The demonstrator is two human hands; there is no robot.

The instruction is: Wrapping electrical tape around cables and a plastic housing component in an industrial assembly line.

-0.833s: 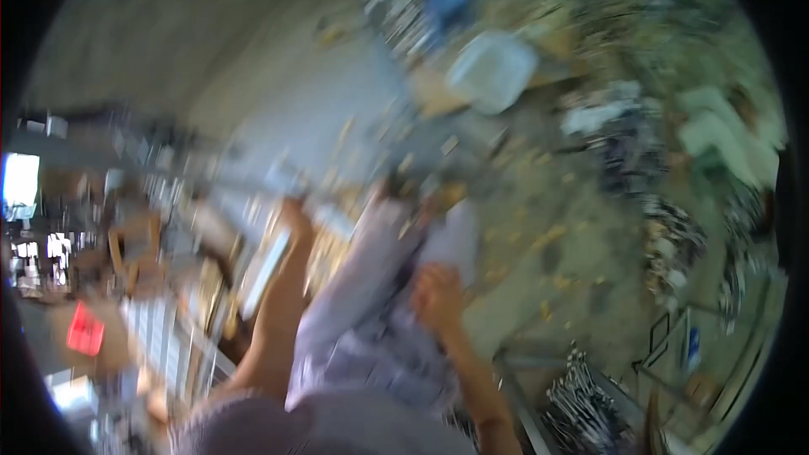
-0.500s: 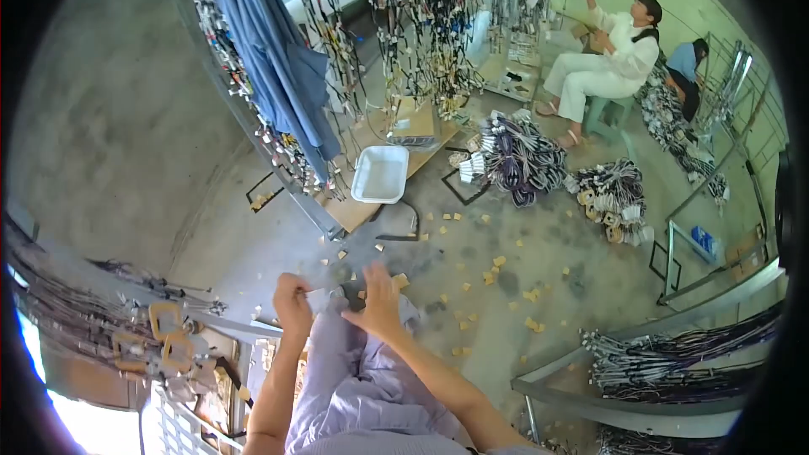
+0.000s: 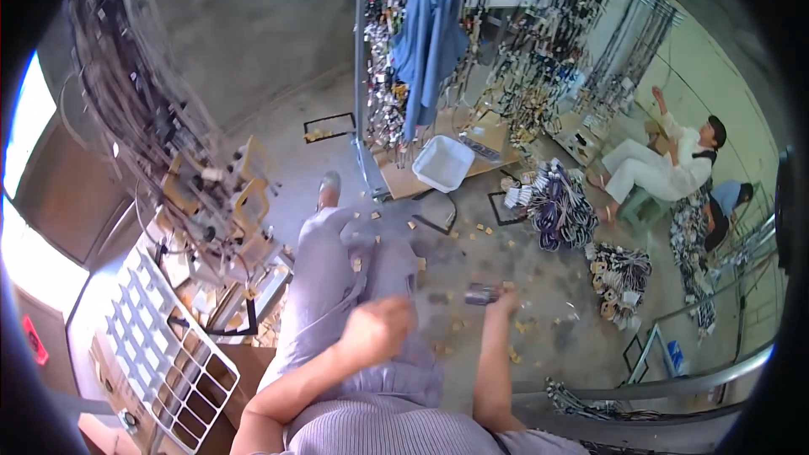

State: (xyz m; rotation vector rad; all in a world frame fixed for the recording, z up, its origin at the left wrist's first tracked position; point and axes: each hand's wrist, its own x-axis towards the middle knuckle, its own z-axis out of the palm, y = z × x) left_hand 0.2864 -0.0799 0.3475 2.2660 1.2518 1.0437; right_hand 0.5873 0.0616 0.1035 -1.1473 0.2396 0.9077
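My left hand (image 3: 379,330) is above my lap, its fingers curled in and smeared a little by motion. Whatever may be inside it is hidden. Out to the right of my legs, my right hand (image 3: 506,300) grips a small dark grey, block-like object (image 3: 481,293), whose kind I cannot make out. The two hands are well apart. Beneath the right hand lies the floor (image 3: 459,320), scattered with small yellowish pieces (image 3: 516,329).
A white plastic basin (image 3: 443,163) rests on a low board ahead. Cable bundles (image 3: 560,206) lie on the floor to the right. Cables and a blue garment (image 3: 431,34) hang behind. A white grid rack (image 3: 181,362) stands at left. A seated person (image 3: 661,164) is at far right.
My view has swung left. The hands, close together over my knees before, have parted: the left is back over my lap, the right out to the side with the dark object.
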